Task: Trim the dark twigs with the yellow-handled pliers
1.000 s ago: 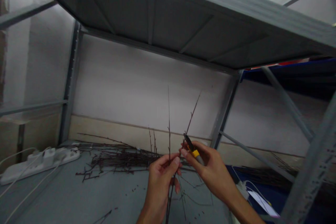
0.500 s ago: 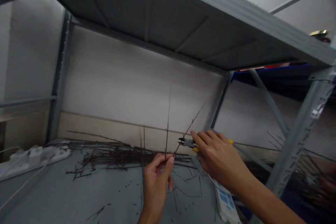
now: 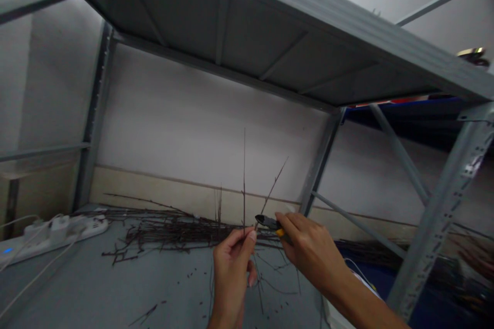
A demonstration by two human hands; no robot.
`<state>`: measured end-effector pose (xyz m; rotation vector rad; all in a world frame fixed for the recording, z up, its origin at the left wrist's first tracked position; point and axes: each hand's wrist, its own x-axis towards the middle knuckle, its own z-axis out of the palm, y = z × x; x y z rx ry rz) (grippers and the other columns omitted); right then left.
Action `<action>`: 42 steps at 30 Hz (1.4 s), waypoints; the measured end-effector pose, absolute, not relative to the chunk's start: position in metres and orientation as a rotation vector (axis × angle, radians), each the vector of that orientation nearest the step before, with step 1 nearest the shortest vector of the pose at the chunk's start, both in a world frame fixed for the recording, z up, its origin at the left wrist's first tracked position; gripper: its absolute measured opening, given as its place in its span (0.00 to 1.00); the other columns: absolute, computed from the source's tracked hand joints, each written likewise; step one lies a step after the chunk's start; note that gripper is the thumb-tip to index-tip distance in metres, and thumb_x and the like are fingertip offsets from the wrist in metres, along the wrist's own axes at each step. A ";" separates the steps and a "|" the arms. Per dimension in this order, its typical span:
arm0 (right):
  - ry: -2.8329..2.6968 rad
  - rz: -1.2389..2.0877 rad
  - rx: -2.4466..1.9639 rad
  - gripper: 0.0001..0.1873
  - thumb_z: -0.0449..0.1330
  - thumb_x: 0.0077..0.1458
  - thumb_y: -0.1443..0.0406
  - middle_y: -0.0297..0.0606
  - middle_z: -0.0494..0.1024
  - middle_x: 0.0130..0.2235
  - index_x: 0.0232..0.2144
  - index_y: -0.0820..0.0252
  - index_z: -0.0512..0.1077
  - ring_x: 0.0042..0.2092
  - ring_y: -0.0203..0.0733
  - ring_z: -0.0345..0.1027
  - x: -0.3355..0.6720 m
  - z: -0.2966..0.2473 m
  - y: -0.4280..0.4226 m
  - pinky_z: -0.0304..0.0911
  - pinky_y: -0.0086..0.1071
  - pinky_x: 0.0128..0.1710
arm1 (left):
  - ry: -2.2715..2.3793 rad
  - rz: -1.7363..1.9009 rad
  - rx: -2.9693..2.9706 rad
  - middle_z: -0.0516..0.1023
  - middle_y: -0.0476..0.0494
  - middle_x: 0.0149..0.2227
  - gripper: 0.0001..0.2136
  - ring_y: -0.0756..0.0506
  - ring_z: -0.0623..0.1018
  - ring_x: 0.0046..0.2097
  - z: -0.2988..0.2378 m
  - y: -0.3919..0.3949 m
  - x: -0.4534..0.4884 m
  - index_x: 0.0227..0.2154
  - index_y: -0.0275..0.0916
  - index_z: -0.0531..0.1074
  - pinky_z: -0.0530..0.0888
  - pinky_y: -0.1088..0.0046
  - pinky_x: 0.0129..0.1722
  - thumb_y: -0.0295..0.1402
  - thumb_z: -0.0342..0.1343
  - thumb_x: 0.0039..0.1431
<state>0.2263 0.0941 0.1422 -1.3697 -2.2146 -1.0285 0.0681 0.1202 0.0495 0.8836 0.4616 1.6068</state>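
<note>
My left hand pinches a thin dark twig between thumb and fingers; one long shoot of it points straight up and a side shoot slants up to the right. My right hand is wrapped round a pair of cutting pliers with yellow-and-black grips. Their dark jaws lie at the slanting shoot, just above my left thumb; whether the blades have gone through it I cannot tell. Behind my hands a heap of dark twigs lies along the back of the grey shelf.
A white power strip with plugs and cables lies at the left. Small cut bits are scattered in front. A metal shelf hangs overhead, with a grey upright post at the right. More twigs show beyond the post.
My right hand has moved left and down, bringing the pliers' jaws lower on the slanting shoot, close to my left thumb. The jaws look more closed than before. My left hand keeps its pinch.
</note>
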 end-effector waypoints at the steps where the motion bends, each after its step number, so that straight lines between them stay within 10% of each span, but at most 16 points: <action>1: -2.177 -0.880 -1.373 0.17 0.59 0.55 0.72 0.45 0.82 0.42 0.47 0.61 0.75 0.41 0.51 0.77 0.227 0.143 0.095 0.72 0.40 0.41 | 0.477 1.603 0.869 0.70 0.48 0.29 0.20 0.58 0.60 0.19 0.048 0.122 0.068 0.37 0.33 0.81 0.57 0.85 0.11 0.47 0.68 0.52; 9: -1.670 0.046 -1.279 0.19 0.65 0.54 0.52 0.44 0.84 0.42 0.41 0.59 0.80 0.45 0.51 0.77 0.228 0.193 0.112 0.70 0.41 0.46 | 0.491 1.649 0.965 0.66 0.50 0.28 0.21 0.55 0.65 0.20 0.043 0.122 0.067 0.33 0.34 0.82 0.61 0.83 0.10 0.49 0.70 0.47; 21: -1.783 0.208 -1.194 0.14 0.66 0.53 0.55 0.41 0.83 0.37 0.35 0.60 0.78 0.41 0.48 0.76 0.204 0.193 0.102 0.69 0.38 0.42 | 0.315 1.443 1.015 0.81 0.37 0.32 0.21 0.49 0.76 0.25 0.075 0.130 0.067 0.38 0.31 0.80 0.73 0.78 0.21 0.45 0.69 0.51; 32: -2.065 -1.332 -1.412 0.23 0.62 0.61 0.60 0.48 0.80 0.44 0.55 0.67 0.70 0.44 0.55 0.72 0.239 0.219 0.078 0.68 0.47 0.42 | 0.422 1.540 1.006 0.82 0.39 0.32 0.17 0.58 0.64 0.21 0.080 0.136 0.066 0.34 0.33 0.80 0.54 0.85 0.17 0.44 0.69 0.52; 42: -2.136 -1.527 -1.520 0.19 0.62 0.61 0.61 0.45 0.80 0.40 0.51 0.65 0.70 0.41 0.53 0.73 0.229 0.228 0.067 0.65 0.43 0.38 | 0.453 1.667 1.050 0.81 0.39 0.27 0.17 0.54 0.65 0.22 0.084 0.128 0.071 0.31 0.33 0.82 0.61 0.81 0.19 0.44 0.70 0.49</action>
